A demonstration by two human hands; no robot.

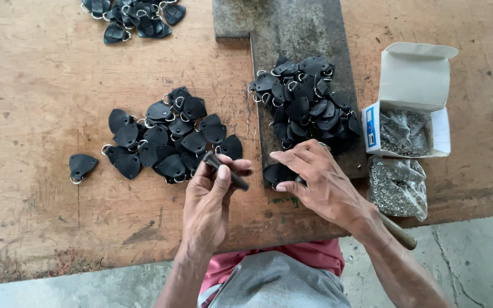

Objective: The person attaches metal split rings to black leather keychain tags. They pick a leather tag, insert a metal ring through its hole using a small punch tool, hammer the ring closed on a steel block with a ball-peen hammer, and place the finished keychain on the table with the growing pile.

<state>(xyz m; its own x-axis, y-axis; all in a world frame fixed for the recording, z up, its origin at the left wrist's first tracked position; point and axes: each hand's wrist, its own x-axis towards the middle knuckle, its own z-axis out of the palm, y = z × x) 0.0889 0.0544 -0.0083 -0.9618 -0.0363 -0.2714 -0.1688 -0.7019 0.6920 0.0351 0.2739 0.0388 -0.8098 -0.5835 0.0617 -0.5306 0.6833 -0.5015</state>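
**Head view: two hands at a pile of black leather tabs**

Head view is cut at the top edge, so the far heap of tabs (pixel 135 18) is seen only in part. The left hand (pixel 209 199) is closed around a short dark metal punch (pixel 226 170), whose lower end is hidden by the fingers. The right hand (pixel 320 182) is pressed over a single black tab (pixel 276 173) at the edge of the dark slab (pixel 292 28); most of that tab is covered. A wooden handle (pixel 399 232) is seen under the right wrist, and its head is hidden by the palm, so it cannot be told how it is gripped.

An open white cardboard box (pixel 415 74) is stood at the right, filled with small silver fittings in clear film, too fine to make out. A clear bag (pixel 399 188) of the same is laid just in front of it. Two more tab piles are spread on the wooden surface (pixel 29 85): one (pixel 169 137) left of the slab, one (pixel 306 100) upon it.
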